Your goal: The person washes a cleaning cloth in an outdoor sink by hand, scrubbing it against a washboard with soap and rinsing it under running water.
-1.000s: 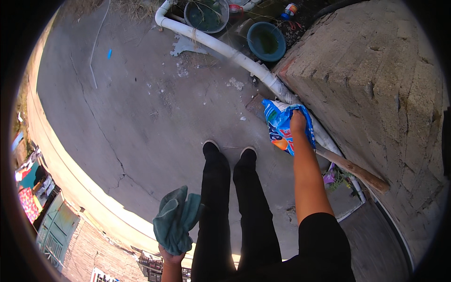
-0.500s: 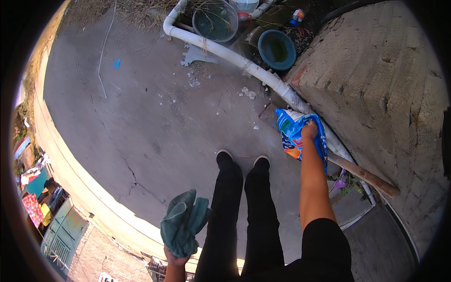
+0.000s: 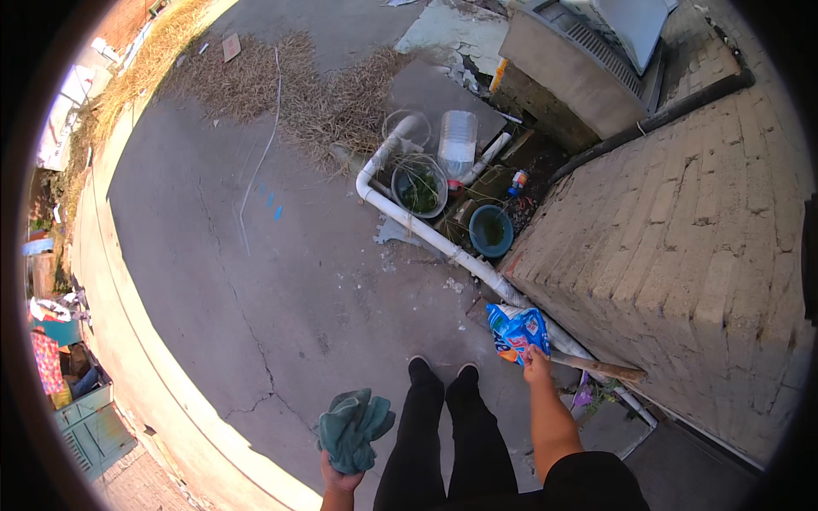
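My right hand (image 3: 537,367) grips a blue plastic packet (image 3: 516,330) with orange and white print, held out in front of me beside the brick wall (image 3: 682,247). My left hand (image 3: 339,477) is low at the bottom edge and clutches a bunched teal cloth (image 3: 353,428). My legs in black trousers and black shoes (image 3: 441,371) stand between the two hands on a grey concrete roof (image 3: 256,281).
A white pipe (image 3: 426,232) runs along the foot of the wall. Beside it stand a clear bucket with green water (image 3: 419,186), a blue tub (image 3: 491,230), and a clear plastic jar (image 3: 458,143). Dry grass lies at the far edge. A low parapet (image 3: 170,383) curves on my left.
The view has tilted up and away, so the buckets, dry grass and far wall now show. Both hands keep their hold; the packet sits lower in view.
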Motion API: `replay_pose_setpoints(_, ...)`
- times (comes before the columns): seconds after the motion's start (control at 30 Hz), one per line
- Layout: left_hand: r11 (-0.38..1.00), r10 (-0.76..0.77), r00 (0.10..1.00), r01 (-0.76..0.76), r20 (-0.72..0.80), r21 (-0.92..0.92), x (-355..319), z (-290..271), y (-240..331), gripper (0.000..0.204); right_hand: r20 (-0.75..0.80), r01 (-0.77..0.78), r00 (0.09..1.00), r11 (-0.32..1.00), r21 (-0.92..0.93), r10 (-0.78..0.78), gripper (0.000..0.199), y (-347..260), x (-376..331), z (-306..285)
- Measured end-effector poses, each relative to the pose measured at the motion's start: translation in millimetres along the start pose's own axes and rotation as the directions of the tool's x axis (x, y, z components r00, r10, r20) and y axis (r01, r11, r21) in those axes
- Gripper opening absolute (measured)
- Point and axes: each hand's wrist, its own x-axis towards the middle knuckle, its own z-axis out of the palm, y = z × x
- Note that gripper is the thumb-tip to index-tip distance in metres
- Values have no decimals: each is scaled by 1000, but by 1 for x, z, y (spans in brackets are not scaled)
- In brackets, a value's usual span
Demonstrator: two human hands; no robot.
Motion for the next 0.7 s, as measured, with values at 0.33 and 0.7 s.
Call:
replay_pose_setpoints(0.33, 998, -16, 952, -5, 306, 65, 1, 218, 119, 51, 410, -254, 888, 966, 56, 209, 10, -79, -200, 235)
replay_pose_setpoints(0.7, 986, 131, 904, -160, 406, 38, 77, 443, 297, 49, 600, -24, 800, 999, 22, 6, 16, -208, -196, 541)
